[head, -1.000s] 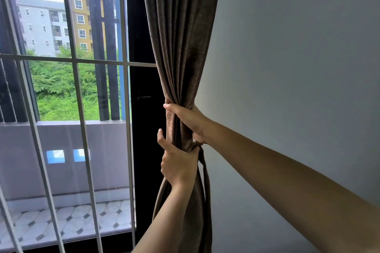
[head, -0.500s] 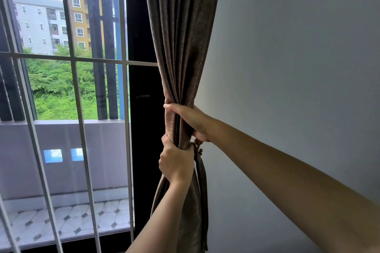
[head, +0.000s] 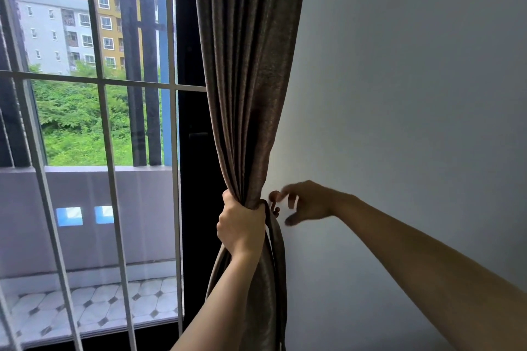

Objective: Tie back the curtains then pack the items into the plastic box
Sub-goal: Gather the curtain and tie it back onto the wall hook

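Note:
A brown curtain (head: 245, 71) hangs gathered against the corner where the window meets the wall. My left hand (head: 241, 225) grips the bunched fabric at its waist. A strip of the same fabric, the tieback (head: 278, 239), hangs down behind the bundle. A small brown wall hook (head: 274, 199) sits just right of the curtain. My right hand (head: 306, 202) is off the curtain, blurred, fingers loosely spread, its fingertips close to the hook and holding nothing. The plastic box and the items are out of sight.
A grey wall (head: 399, 94) fills the right half. On the left is a glass door with a white metal grille (head: 105, 122), a black door frame (head: 194, 151), and a tiled balcony (head: 94, 310) beyond.
My right hand has let go of the curtain above my left hand and moved right to the wall hook. My left hand keeps its grip on the gathered fabric.

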Motion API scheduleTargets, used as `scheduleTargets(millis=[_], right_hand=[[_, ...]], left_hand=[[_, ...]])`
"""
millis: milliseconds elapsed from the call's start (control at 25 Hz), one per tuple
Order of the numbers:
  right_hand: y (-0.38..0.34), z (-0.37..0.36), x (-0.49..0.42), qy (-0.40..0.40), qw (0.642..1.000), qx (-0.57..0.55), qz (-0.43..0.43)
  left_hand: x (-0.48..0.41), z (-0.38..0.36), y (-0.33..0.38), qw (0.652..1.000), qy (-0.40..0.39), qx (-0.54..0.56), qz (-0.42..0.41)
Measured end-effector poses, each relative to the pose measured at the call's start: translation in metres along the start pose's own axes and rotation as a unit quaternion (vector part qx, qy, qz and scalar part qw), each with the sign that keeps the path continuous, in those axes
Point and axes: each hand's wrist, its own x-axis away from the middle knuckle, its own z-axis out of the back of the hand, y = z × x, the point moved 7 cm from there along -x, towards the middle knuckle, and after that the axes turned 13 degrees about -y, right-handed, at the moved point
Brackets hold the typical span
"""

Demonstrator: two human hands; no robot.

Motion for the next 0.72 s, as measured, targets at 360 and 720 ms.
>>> scheduleTargets(millis=[360, 720], right_hand=[[-0.021, -0.007, -0.008, 0.182, 0.974, 0.134, -0.001], [-0.027, -0.040, -0.024, 0.106, 0.857, -0.480, 0.154]], left_hand=[[0.002, 0.001, 0.001, 0.999, -0.030, 0.000, -0.012], [0.003, 0.007, -0.015, 0.952, -0.250, 0.156, -0.080]])
